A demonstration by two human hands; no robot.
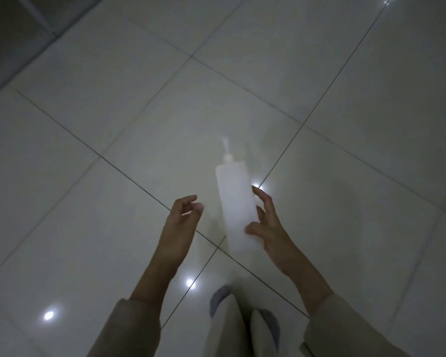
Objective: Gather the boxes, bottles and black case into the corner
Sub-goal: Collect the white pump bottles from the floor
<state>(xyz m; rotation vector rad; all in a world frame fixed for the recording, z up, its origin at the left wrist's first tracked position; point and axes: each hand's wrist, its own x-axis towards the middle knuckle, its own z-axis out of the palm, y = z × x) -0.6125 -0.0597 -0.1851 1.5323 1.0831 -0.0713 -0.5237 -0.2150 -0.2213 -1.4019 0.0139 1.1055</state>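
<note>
Right hand point(264, 222) with fingers curled round the white pump bottle point(233, 199), left hand point(184, 215) loosely curled, empty, just beside.

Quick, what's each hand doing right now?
Left hand: loosely curled, holding nothing.
Right hand: fingers around the white bottle, holding it above the floor.

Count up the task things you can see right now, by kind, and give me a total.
Bottles: 1, the white pump bottle, blurred, at the right hand
Boxes: 0
Black cases: 0
Total: 1
</note>
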